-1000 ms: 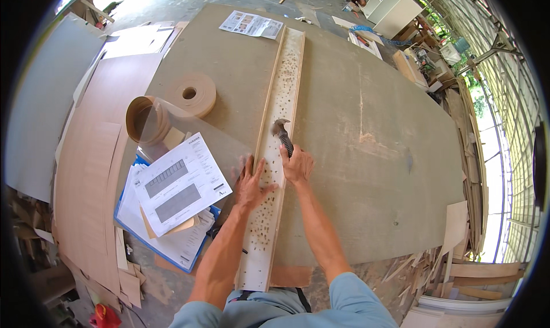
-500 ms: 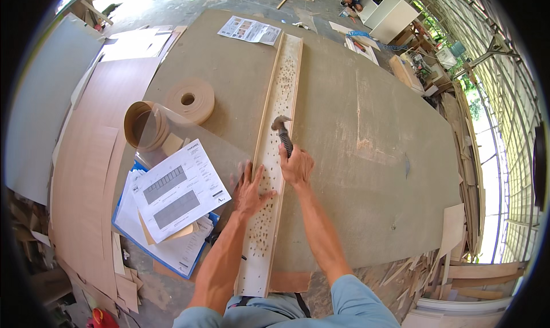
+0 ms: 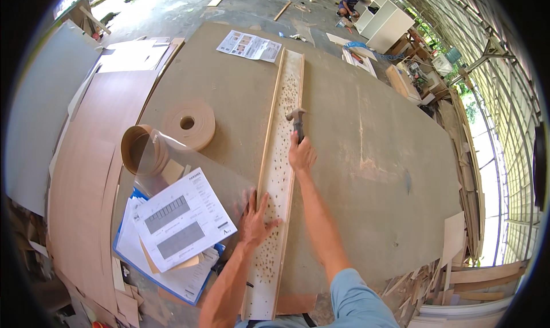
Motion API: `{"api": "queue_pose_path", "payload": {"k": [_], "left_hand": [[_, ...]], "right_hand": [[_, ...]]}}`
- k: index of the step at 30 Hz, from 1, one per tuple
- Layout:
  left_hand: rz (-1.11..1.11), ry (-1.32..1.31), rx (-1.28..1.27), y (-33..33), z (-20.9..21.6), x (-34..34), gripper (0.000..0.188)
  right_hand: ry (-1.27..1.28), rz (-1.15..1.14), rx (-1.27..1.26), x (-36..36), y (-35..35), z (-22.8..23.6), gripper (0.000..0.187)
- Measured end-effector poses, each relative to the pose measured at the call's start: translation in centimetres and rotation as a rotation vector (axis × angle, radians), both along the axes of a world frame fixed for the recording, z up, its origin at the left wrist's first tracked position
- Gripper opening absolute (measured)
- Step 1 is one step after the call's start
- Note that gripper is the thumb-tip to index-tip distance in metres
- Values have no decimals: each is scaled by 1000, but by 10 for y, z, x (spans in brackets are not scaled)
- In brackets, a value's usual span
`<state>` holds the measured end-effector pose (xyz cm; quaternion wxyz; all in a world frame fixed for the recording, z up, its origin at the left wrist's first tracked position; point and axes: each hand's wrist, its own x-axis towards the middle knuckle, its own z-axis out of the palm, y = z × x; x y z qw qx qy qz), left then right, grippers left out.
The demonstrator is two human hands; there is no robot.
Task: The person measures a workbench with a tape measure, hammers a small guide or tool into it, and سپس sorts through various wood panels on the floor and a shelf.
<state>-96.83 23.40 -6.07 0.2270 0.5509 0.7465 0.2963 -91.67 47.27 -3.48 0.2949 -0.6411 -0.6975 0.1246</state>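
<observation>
A long, narrow white board (image 3: 275, 176) with raised wooden side strips runs away from me across the large worktable. Small brown bits are scattered along its face; their kind is too small to make out. My right hand (image 3: 302, 154) grips the dark handle of a claw hammer (image 3: 296, 115), whose head is over the far half of the board, by its right strip. My left hand (image 3: 255, 225) rests with spread fingers across the board's left strip, nearer to me, with the thumb reaching over the white face. Nothing shows in its grasp.
Left of the board lie drawing sheets (image 3: 186, 219) on a blue folder (image 3: 129, 245), a clear plastic sheet and rolls of edge banding (image 3: 201, 127). A printed sheet (image 3: 249, 45) is at the far edge. Another person (image 3: 348, 6) crouches beside a white cabinet (image 3: 385, 24). Wood offcuts line the right.
My right hand and the hammer have moved slightly away from me and to the right along the board. My left hand stays pressed on the board, and the view has shifted a little.
</observation>
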Motion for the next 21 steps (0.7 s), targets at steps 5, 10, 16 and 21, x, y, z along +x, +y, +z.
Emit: {"api": "queue_pose_path", "payload": {"k": [5, 10, 16, 21], "left_hand": [[11, 3, -25, 1, 2, -4, 82], [-15, 6, -48, 3, 8, -6, 81], [8, -5, -74, 1, 3, -13, 82], [-25, -32, -71, 4, 2, 1, 86]], "right_hand": [[87, -137, 247, -47, 61, 11, 46], [-275, 19, -121, -53, 95, 1, 47], [-43, -47, 75, -77, 95, 14, 47], [-266, 29, -205, -40, 102, 16, 48]]}}
